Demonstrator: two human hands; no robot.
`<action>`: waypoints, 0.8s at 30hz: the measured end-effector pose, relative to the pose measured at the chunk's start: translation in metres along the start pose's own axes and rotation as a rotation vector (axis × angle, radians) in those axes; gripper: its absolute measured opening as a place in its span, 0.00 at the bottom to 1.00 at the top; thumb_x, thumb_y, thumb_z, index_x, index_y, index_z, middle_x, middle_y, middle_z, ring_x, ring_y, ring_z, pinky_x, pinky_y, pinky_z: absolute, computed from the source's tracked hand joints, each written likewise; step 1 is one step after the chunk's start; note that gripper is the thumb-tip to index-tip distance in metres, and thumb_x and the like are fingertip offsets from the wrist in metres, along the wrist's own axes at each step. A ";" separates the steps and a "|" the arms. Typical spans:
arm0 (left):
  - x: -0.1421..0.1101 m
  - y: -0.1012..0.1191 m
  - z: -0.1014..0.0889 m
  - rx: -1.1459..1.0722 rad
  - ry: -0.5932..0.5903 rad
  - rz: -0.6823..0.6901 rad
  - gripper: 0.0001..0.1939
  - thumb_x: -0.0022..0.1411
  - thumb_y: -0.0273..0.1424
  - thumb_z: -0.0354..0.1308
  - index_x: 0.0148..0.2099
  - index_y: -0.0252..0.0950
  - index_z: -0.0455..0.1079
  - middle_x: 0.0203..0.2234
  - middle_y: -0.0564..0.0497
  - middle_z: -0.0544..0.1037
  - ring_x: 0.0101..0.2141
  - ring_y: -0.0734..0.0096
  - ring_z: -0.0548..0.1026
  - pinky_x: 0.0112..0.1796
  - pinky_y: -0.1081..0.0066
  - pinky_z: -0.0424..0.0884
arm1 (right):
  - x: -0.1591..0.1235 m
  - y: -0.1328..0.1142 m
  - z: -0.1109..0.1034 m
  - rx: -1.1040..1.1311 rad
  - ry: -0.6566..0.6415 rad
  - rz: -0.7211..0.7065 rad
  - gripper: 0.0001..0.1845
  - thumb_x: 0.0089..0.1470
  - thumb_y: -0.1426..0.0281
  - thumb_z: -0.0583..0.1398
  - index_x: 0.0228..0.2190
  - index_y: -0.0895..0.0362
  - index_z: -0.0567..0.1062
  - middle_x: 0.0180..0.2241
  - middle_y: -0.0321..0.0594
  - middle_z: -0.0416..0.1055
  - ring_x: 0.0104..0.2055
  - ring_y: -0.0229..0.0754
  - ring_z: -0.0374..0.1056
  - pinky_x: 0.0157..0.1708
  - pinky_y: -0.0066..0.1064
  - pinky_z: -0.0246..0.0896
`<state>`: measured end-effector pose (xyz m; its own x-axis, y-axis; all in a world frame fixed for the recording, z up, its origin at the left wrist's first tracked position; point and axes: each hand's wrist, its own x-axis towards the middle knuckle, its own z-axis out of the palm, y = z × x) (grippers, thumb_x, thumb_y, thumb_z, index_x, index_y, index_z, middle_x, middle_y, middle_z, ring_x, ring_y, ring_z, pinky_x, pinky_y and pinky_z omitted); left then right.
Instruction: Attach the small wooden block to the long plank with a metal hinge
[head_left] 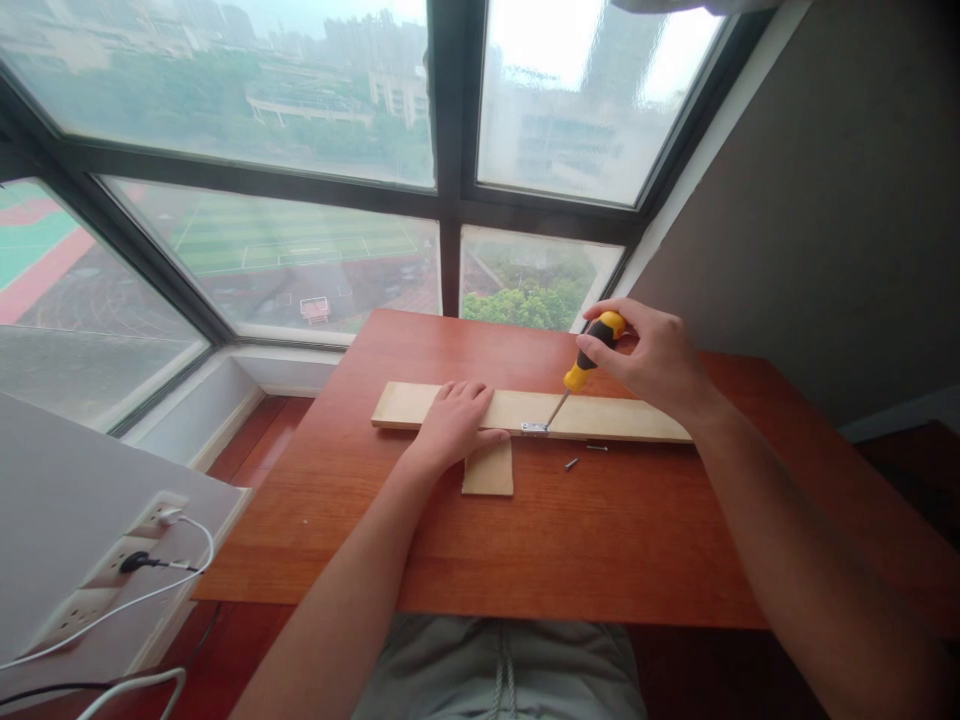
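My right hand (656, 355) grips a yellow and black screwdriver (595, 350), held tilted with its tip down at the right end of a small metal bracket (534, 428). That bracket sits at the near edge of a long pale wooden board (517, 406). My left hand (456, 420) lies flat across the board, left of the bracket, fingers stretched out and thumb pointing right. Under the thumb side is a small square piece of light board (489, 470). Two loose screws, one (571, 464) nearer me and another (597, 447) by the board's edge, lie to the right.
Everything rests on a reddish-brown wooden table (570, 560). Large windows (300, 240) stand behind it, and a grey wall (817, 220) slopes at the right. At the lower left, sockets (120, 562) carry plugged-in cables (112, 612) beside the table.
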<state>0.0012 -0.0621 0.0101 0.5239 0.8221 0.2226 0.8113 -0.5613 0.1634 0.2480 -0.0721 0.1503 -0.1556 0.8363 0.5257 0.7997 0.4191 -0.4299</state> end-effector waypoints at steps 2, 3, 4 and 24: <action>0.000 0.000 -0.001 -0.002 -0.001 -0.001 0.29 0.60 0.53 0.56 0.54 0.36 0.66 0.51 0.40 0.73 0.53 0.53 0.68 0.54 0.60 0.60 | 0.000 -0.001 0.000 -0.004 0.000 0.002 0.14 0.50 0.61 0.63 0.39 0.53 0.78 0.30 0.37 0.74 0.26 0.38 0.66 0.28 0.32 0.64; 0.000 0.000 -0.001 -0.003 -0.001 -0.001 0.29 0.60 0.52 0.56 0.54 0.36 0.66 0.51 0.40 0.73 0.53 0.53 0.68 0.54 0.60 0.60 | 0.000 -0.001 -0.001 -0.008 0.001 0.003 0.14 0.50 0.61 0.63 0.39 0.53 0.78 0.30 0.37 0.74 0.26 0.38 0.66 0.28 0.31 0.64; 0.000 0.000 -0.001 -0.004 -0.002 0.000 0.29 0.61 0.53 0.56 0.54 0.36 0.66 0.51 0.40 0.73 0.53 0.53 0.68 0.54 0.60 0.60 | 0.000 -0.001 -0.001 -0.012 0.002 0.006 0.14 0.50 0.62 0.63 0.39 0.53 0.78 0.30 0.37 0.74 0.25 0.38 0.66 0.28 0.31 0.64; 0.000 -0.001 0.001 -0.033 -0.013 -0.009 0.29 0.59 0.51 0.58 0.55 0.38 0.66 0.53 0.40 0.72 0.54 0.52 0.67 0.55 0.59 0.59 | 0.000 0.003 -0.002 -0.030 -0.002 0.022 0.15 0.51 0.59 0.62 0.39 0.53 0.78 0.30 0.38 0.74 0.25 0.39 0.66 0.27 0.32 0.64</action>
<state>0.0006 -0.0620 0.0093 0.5197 0.8284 0.2088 0.8075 -0.5561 0.1967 0.2519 -0.0716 0.1502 -0.1393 0.8460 0.5147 0.8199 0.3900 -0.4191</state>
